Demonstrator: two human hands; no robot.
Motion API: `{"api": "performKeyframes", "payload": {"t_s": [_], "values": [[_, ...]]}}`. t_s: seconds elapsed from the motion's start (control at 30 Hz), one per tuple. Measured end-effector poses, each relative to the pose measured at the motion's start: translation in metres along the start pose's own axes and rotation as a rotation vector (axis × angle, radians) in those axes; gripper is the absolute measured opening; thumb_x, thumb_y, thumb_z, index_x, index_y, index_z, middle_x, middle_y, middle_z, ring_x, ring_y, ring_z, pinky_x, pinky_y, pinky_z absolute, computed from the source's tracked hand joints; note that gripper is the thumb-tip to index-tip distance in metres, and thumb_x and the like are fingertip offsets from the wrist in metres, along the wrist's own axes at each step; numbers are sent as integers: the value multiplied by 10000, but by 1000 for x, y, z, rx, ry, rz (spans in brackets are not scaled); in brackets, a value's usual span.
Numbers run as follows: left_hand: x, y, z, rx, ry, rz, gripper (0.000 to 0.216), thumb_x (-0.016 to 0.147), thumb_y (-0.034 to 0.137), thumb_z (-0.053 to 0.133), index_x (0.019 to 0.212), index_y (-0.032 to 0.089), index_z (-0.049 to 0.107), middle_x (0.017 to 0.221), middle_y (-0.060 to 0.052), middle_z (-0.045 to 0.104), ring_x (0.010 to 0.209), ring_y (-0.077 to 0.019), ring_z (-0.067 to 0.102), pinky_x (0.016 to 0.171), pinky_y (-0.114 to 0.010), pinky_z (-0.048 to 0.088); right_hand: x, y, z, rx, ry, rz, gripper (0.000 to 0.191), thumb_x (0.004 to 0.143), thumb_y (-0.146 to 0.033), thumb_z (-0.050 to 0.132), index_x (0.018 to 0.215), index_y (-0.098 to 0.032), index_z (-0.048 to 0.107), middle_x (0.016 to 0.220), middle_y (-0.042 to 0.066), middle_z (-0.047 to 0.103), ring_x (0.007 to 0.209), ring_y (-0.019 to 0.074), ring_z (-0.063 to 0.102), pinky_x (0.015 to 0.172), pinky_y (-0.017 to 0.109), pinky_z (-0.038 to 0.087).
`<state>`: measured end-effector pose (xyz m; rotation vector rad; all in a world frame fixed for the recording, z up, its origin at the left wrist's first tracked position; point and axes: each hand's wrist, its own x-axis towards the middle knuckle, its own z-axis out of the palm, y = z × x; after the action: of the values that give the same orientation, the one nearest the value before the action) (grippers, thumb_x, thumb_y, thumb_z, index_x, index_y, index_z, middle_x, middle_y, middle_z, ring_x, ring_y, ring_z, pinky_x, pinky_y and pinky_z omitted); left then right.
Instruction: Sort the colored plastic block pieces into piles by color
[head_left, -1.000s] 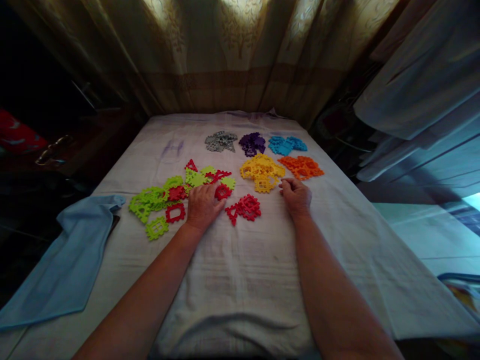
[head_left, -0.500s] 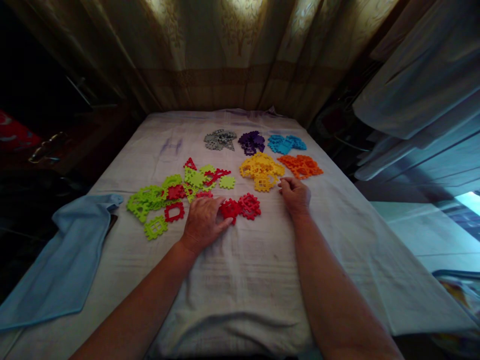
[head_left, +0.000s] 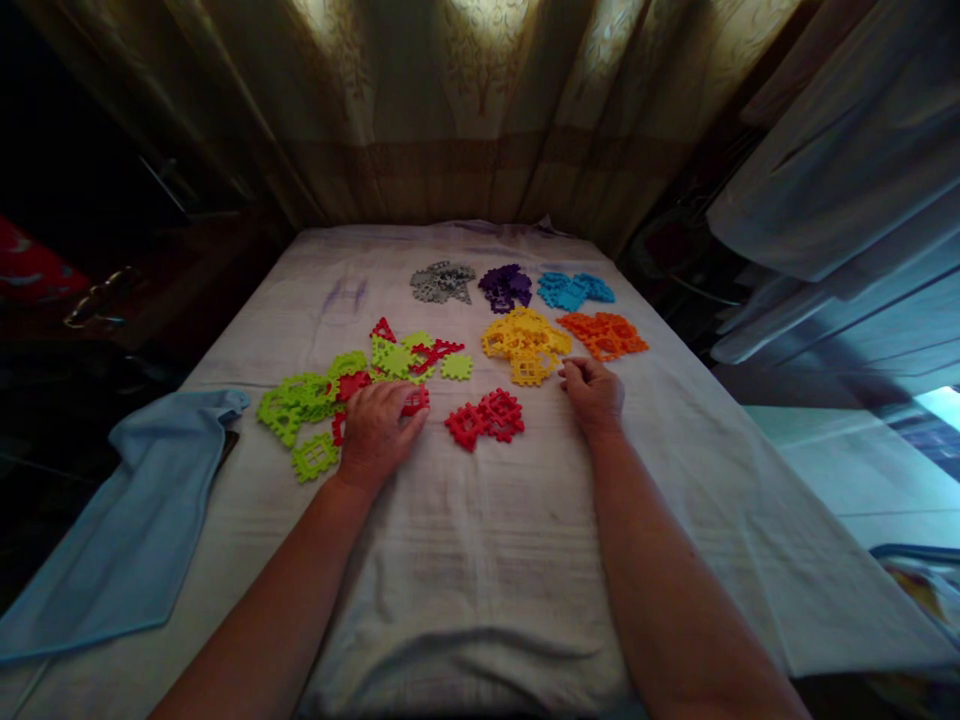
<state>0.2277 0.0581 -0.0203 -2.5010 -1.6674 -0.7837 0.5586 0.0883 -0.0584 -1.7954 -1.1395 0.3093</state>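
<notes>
Flat plastic interlocking pieces lie on a white sheet [head_left: 480, 560]. My left hand [head_left: 375, 432] rests palm down on red pieces [head_left: 414, 401] at the near edge of a mixed green and red scatter [head_left: 300, 398], fingers spread flat. A small heap of red pieces [head_left: 486, 417] lies just right of that hand. My right hand [head_left: 594, 394] rests curled on the sheet, its fingertips beside the yellow pile [head_left: 523, 345]; nothing shows in it.
Sorted piles sit farther back: grey [head_left: 442, 282], purple [head_left: 505, 286], blue [head_left: 574, 290] and orange [head_left: 604, 334]. A light blue cloth [head_left: 142, 510] hangs over the left edge. Curtains close off the far end, and dark furniture stands on the left.
My left hand slid a red piece rightward to the small red heap, then moved back left onto the red pieces by the green scatter. My right hand has stayed in place.
</notes>
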Motion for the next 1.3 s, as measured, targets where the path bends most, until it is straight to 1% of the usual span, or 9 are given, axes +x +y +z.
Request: {"api": "performKeyframes", "payload": {"t_s": [0.13, 0.37, 0.57, 0.77, 0.93, 1.0, 1.1, 1.2, 1.3], "values": [[1, -14, -3, 78, -24, -61, 380, 868, 428, 624, 1178, 211, 666, 1279, -118, 680, 1248, -337, 546, 1087, -527, 347, 0, 0, 0, -2, 1, -2, 306, 805, -398, 556, 932, -196, 746, 774, 50, 771, 711, 217, 718, 761, 360, 565], [-1, -14, -3, 98, -112, -37, 407, 867, 427, 622, 1231, 246, 650, 1267, -80, 701, 1317, -366, 484, 1158, -608, 206, -1, 0, 0, -16, -1, -9, 317, 808, -403, 545, 929, -189, 744, 790, 59, 774, 710, 217, 714, 767, 370, 568], [1, -10, -5, 88, -130, -48, 366, 873, 427, 605, 1189, 254, 670, 1218, -91, 716, 1258, -341, 534, 1170, -622, 174, -2, -1, -1, -25, -6, -20, 315, 813, -402, 547, 935, -185, 741, 795, 64, 771, 727, 228, 718, 786, 383, 565], [0, -8, -3, 55, -134, -64, 368, 858, 392, 616, 1202, 268, 660, 1242, -84, 710, 1313, -355, 494, 1173, -667, 126, -1, 0, -1, -27, -13, -21, 301, 812, -400, 539, 924, -201, 735, 791, 53, 770, 745, 228, 717, 779, 375, 562], [0, -4, -4, 0, -82, -58, 394, 852, 418, 640, 1205, 244, 667, 1210, -102, 719, 1260, -342, 546, 1182, -645, 152, -1, -2, -1, -36, -24, 1, 303, 815, -390, 537, 941, -196, 733, 811, 58, 772, 738, 224, 716, 774, 366, 557], [-2, 6, -4, -64, -67, -7, 413, 863, 427, 636, 1234, 249, 652, 1242, -95, 707, 1256, -320, 554, 1188, -610, 187, -2, -3, -1, -45, -22, 12, 307, 819, -394, 535, 948, -196, 730, 818, 59, 774, 737, 224, 714, 765, 363, 556], [-7, 29, 0, -173, -120, 166, 445, 876, 443, 635, 1282, 260, 623, 1289, -76, 689, 1295, -293, 535, 1204, -569, 195, -2, -3, -1, -47, -19, 16, 315, 827, -411, 536, 951, -195, 728, 815, 59, 774, 734, 223, 713, 756, 357, 556], [-12, 50, 7, -230, -173, 314, 458, 889, 442, 634, 1308, 259, 609, 1305, -76, 682, 1322, -292, 516, 1215, -583, 150, -2, -3, 0, -39, -20, 7, 308, 828, -407, 534, 937, -196, 730, 820, 59, 776, 738, 219, 714, 742, 347, 556], [-14, 58, 12, -230, -193, 382, 431, 902, 406, 632, 1308, 264, 612, 1325, -75, 671, 1336, -294, 501, 1211, -597, 153, -2, -2, 0, -42, -20, -5, 296, 832, -401, 531, 930, -207, 732, 819, 51, 779, 746, 215, 714, 727, 336, 554]]}}
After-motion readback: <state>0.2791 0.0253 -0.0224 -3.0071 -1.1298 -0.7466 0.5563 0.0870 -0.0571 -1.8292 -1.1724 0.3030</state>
